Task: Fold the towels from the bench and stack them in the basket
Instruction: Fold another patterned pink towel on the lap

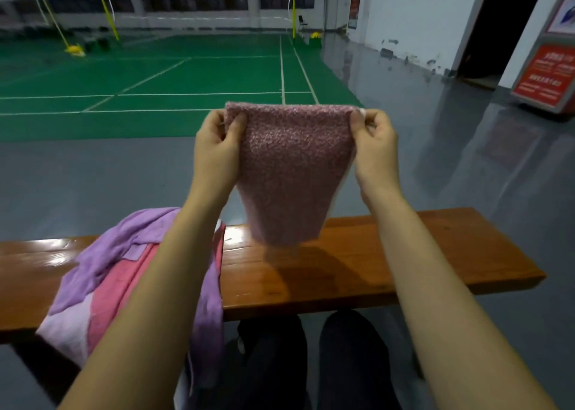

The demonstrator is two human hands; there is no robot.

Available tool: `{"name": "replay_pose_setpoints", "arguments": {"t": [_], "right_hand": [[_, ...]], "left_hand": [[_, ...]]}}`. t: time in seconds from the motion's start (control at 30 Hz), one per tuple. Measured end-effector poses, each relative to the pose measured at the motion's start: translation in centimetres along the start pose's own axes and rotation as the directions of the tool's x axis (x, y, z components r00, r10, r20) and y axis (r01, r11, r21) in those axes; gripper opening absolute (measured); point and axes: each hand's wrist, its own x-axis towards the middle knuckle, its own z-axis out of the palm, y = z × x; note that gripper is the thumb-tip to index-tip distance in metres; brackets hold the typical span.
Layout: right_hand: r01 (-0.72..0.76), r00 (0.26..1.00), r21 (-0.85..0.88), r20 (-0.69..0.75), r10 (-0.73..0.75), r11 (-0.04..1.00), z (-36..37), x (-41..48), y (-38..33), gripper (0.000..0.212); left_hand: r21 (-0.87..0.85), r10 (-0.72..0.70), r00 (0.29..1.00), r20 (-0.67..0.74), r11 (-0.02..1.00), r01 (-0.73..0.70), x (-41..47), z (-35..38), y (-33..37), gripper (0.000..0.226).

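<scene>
We hold the dusty-pink towel (291,173) up by its top corners, our left hand (217,151) and right hand (375,148) each pinching one between thumb and curled fingers. Its long axis hangs straight down from our fingertips, the lower end above the bench (404,260).

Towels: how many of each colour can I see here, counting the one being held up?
Dusty pink towel, held up by both hands: 1
Purple towel, on the bench: 1
Bright pink towel, on the bench: 1
Total: 3
</scene>
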Motion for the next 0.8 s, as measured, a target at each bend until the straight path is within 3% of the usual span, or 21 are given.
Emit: {"name": "replay_pose_setpoints", "arguments": {"t": [0.07,0.27,0.37,0.47,0.53,0.6,0.67,0.73,0.8], "right_hand": [[-0.008,1.0,0.002,0.02,0.008,1.0,-0.5,-1.3,1.0,0.017],[-0.236,0.97,0.037,0.064,0.233,0.971,-2.1,-10.7,12.8,0.017],[-0.342,0.931,0.009,0.136,0.338,0.94,-3.2,-14.6,16.1,0.017],[-0.394,0.902,-0.013,0.185,0.39,0.919,-4.0,-16.5,17.5,0.012],[-0.45,0.865,0.008,0.251,0.433,0.893,-4.4,-16.9,17.9,0.005],[-0.524,0.794,-0.002,0.361,0.489,0.852,-4.8,-17.2,18.3,0.019],[-0.552,0.733,-0.081,0.429,0.528,0.83,-4.6,-17.1,18.8,0.015],[-0.532,0.756,-0.118,0.381,0.533,0.839,-4.0,-16.9,19.5,0.012],[-0.505,0.81,-0.115,0.279,0.515,0.856,-3.3,-16.4,20.1,0.016]], "left_hand": [[0.032,0.007,1.0,0.014,0.999,-0.008,-1.1,-0.4,-0.7,0.012],[0.182,-0.205,0.97,0.133,0.967,0.179,-11.8,-1.5,-10.9,0.011],[0.216,-0.3,0.938,0.175,0.941,0.26,-16.8,-2.6,-15.5,0.023],[0.247,-0.357,0.918,0.171,0.918,0.311,-19.0,-2.7,-17.4,0.009],[0.272,-0.354,0.926,0.13,0.911,0.31,-19.0,-2.5,-17.7,0.004],[0.281,-0.34,0.937,0.081,0.91,0.306,-18.1,-2.2,-17.4,0.004],[0.274,-0.349,0.934,0.073,0.908,0.318,-17.0,-2.0,-17.3,0.01],[0.214,-0.439,0.883,0.168,0.89,0.402,-16.0,-2.1,-17.9,0.032],[0.094,-0.612,0.724,0.317,0.78,0.619,-15.6,-2.9,-18.5,0.049]]}}
